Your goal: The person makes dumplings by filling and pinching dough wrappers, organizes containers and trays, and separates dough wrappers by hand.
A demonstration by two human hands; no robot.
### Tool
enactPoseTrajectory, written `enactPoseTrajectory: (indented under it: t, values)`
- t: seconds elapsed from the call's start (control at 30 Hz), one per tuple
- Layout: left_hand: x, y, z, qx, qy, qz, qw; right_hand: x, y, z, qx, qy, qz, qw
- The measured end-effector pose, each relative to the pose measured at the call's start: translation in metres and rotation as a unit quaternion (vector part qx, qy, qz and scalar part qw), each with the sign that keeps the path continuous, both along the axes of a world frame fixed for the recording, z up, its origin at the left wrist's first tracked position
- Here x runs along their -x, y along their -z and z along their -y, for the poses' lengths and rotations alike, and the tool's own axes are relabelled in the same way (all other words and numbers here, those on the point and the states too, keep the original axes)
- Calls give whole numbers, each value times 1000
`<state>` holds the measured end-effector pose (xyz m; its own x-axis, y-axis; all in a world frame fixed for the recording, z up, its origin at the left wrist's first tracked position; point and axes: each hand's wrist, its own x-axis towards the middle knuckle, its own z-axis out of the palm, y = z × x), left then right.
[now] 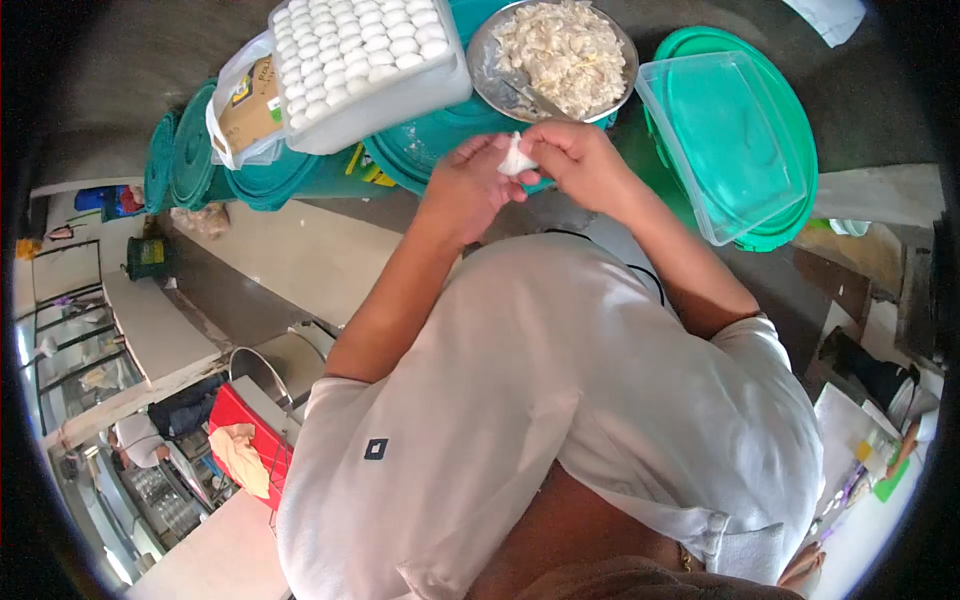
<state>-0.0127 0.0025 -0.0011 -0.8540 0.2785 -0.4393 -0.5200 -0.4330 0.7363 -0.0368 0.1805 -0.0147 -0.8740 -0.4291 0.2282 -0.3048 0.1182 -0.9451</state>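
A small white piece of dough (516, 158) is between my two hands. My left hand (474, 185) cradles it from one side with curled fingers, while the fingers of my right hand (565, 160) pinch its edge. Just beyond them, a round metal bowl (482, 62) holds a heap of pale, shredded-looking filling (565, 60) and a utensil partly sunk in it. To the left, a white plastic tub (375, 113) is filled with rows of smooth white dough balls (355, 45).
Green lidded buckets (270, 180) stand under and beside the tub. A plastic bag with a brown package (250, 105) leans at the left. At the right, a clear plastic lid (730, 140) lies on a green bucket lid (790, 110). Parts of other people show at the lower edges.
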Motion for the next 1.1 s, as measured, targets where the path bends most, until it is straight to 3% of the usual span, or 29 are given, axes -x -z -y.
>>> enactPoseTrajectory:
  t: [0.03, 0.13, 0.2, 0.3, 0.37, 0.4, 0.47, 0.67, 0.7, 0.87, 0.97, 1.1]
  values:
    - [2, 4, 3, 13, -18, -14, 1000, -4, -7, 3, 26, 23, 141, 989]
    - [0, 1, 5, 26, -51, -12, 998, 5, 3, 2, 71, -8, 234, 970]
    - [-2, 3, 7, 5, -62, -23, 998, 2, -1, 5, 67, -13, 234, 970]
    - [-4, 5, 14, -16, -56, -35, 998, 1, -2, 15, 46, -12, 175, 983]
    - [-5, 8, 19, -21, -56, -23, 998, 1, 8, 23, -39, 6, 9, 999]
    - [-5, 9, 22, -25, -54, -13, 998, 4, 13, 26, -40, 2, 10, 999]
    - [-3, 10, 33, -38, -66, 0, 997, 11, 20, 33, -61, 34, -111, 991]
    - [8, 14, 67, -105, -93, -31, 990, 11, -12, 70, -94, 52, -251, 962]
    - [9, 13, 71, -112, -99, -47, 988, 11, -9, 79, -101, 26, -190, 976]
    - [10, 4, 103, -92, -132, -16, 987, 45, -8, 112, -139, 17, -244, 960]
    - [13, 4, 136, -60, -128, -11, 990, 84, -30, 128, -110, 1, -93, 990]
    - [11, 19, 181, 1, -136, 23, 990, 199, -64, 138, -185, 49, -141, 971]
